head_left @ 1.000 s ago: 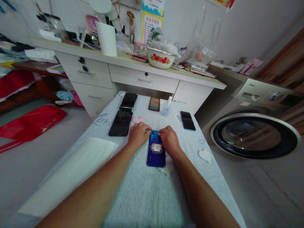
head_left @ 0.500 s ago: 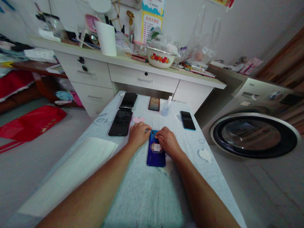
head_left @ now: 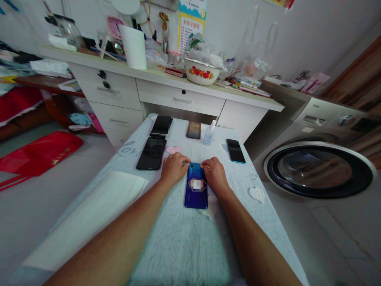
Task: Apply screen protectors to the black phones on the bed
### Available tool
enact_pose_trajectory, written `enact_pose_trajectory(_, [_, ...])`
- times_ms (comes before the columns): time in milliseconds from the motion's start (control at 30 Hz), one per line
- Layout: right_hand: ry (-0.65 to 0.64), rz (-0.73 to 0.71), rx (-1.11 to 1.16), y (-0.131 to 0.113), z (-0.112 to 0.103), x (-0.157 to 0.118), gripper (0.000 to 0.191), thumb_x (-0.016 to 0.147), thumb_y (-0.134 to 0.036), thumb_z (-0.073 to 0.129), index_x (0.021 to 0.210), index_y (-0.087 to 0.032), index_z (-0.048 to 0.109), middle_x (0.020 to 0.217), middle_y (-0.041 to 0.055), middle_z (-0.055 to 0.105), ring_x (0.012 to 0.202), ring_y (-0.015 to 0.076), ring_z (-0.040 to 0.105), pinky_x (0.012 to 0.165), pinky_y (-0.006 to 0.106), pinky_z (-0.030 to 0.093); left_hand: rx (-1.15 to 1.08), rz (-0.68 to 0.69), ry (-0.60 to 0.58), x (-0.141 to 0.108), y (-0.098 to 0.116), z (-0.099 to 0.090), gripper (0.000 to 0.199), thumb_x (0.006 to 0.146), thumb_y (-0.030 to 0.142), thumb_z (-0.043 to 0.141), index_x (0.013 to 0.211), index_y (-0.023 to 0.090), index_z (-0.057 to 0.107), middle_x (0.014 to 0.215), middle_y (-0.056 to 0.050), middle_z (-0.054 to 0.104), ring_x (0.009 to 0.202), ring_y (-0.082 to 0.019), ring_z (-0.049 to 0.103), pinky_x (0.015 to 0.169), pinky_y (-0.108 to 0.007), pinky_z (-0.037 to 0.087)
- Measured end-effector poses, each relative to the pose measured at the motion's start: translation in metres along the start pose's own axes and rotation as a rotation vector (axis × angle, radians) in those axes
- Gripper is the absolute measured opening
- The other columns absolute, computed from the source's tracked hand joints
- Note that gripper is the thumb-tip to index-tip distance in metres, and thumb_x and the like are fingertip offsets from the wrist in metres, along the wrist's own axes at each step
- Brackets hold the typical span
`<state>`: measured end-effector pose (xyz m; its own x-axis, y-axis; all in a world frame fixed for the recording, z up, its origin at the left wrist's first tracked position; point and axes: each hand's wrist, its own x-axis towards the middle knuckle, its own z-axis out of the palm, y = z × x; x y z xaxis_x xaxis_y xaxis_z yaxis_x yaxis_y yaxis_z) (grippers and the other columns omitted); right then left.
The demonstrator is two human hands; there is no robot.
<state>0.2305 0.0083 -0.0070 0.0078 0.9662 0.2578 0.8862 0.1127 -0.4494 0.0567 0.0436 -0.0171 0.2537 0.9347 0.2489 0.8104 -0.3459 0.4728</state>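
Observation:
A blue phone (head_left: 195,198) lies back side up on the cloth-covered table (head_left: 178,246), with a pale sticker (head_left: 197,184) at its middle. At the phone's upper left corner is my left hand (head_left: 175,167), its fingers curled and their tips pressed together by the edge. My right hand (head_left: 216,174) rests at the upper right edge, fingers bent into a pinch. Whatever either pinch holds, if anything, is too small to make out.
Black phones (head_left: 151,153) lie at the left, another phone (head_left: 236,151) at the right. A spray bottle (head_left: 209,134) stands beside a brown phone-sized item (head_left: 194,130) at the back. A long pale sheet (head_left: 89,218) covers the left side.
My right hand has moved slightly right, from over the blue phone's upper part to its right edge, uncovering more of its back. My left hand has stayed in place.

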Motion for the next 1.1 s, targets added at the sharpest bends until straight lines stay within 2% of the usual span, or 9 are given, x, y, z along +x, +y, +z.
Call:
enact_pose_trajectory(267, [-0.053, -0.008, 0.041, 0.001, -0.012, -0.004, 0.015, 0.084, -0.014, 0.056, 0.084, -0.017, 0.071, 0.086, 0.0045, 0.060, 0.080, 0.0142, 0.055, 0.075, 0.024, 0.038, 0.009, 0.004, 0.000, 0.000, 0.000, 0.001, 0.021, 0.082, 0.028, 0.054, 0.092, 0.029, 0.072, 0.098, -0.004, 0.064, 0.100, -0.023, 0.056, 0.085, -0.035, 0.040])
enact_pose_trajectory(700, [-0.289, -0.165, 0.178, 0.008, -0.033, -0.013, 0.012, 0.078, -0.010, 0.060, 0.079, -0.018, 0.069, 0.083, 0.0015, 0.060, 0.078, 0.0127, 0.056, 0.073, 0.023, 0.040, -0.001, -0.003, -0.008, 0.001, 0.000, 0.000, 0.021, 0.082, 0.028, 0.053, 0.091, 0.029, 0.072, 0.098, -0.003, 0.064, 0.098, -0.023, 0.056, 0.084, -0.035, 0.040])
enact_pose_trajectory(967, [-0.413, -0.158, 0.356, 0.015, -0.037, -0.017, 0.014, 0.075, -0.008, 0.059, 0.074, -0.019, 0.068, 0.080, -0.0010, 0.063, 0.076, 0.0122, 0.059, 0.073, 0.023, 0.043, -0.003, -0.004, -0.008, 0.000, 0.000, 0.000, 0.020, 0.082, 0.028, 0.053, 0.090, 0.029, 0.072, 0.098, -0.003, 0.063, 0.099, -0.022, 0.055, 0.086, -0.034, 0.039])
enact_pose_trajectory(1100, [-0.414, -0.126, 0.377, 0.016, -0.036, -0.017, 0.012, 0.076, -0.010, 0.060, 0.076, -0.019, 0.068, 0.082, -0.0007, 0.063, 0.077, 0.0125, 0.059, 0.073, 0.023, 0.044, -0.003, -0.004, -0.002, 0.000, 0.000, 0.000, 0.020, 0.081, 0.027, 0.054, 0.090, 0.029, 0.072, 0.098, -0.003, 0.063, 0.099, -0.022, 0.055, 0.086, -0.035, 0.040])
